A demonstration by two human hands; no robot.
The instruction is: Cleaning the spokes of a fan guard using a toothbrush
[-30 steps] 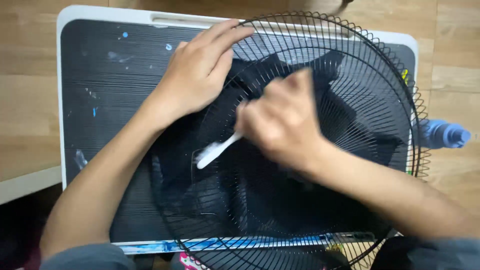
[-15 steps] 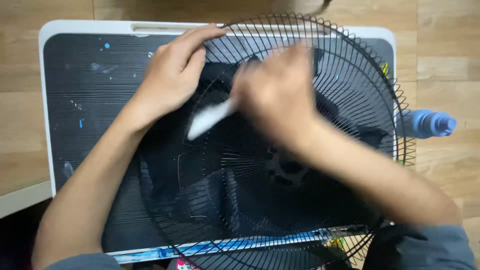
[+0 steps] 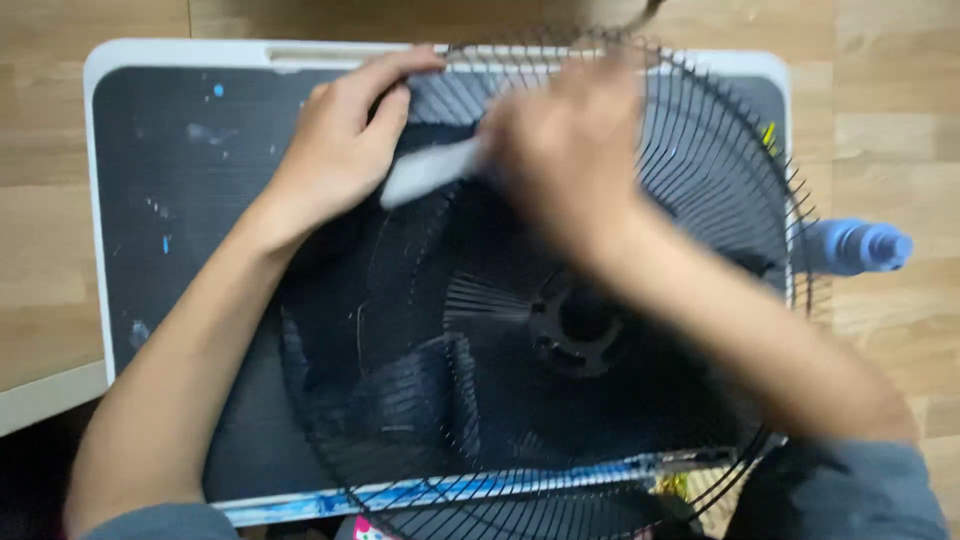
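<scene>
A round black wire fan guard (image 3: 700, 170) lies over a dark fan with blades and a hub (image 3: 575, 330). My left hand (image 3: 345, 150) rests flat on the guard's upper left rim, fingers spread. My right hand (image 3: 565, 150), blurred by motion, grips a white brush handle (image 3: 430, 170) that points left toward my left hand, over the guard's upper part. The brush head is hidden under my right hand.
The fan sits on a dark mat with a white border (image 3: 160, 250), flecked with blue paint, on a wooden floor (image 3: 890, 120). A blue bottle (image 3: 855, 247) lies right of the guard. A white edge (image 3: 50, 395) shows at lower left.
My right hand has moved the brush from the guard's middle up toward its top rim. My left hand stays on the upper left rim. The view has shifted slightly.
</scene>
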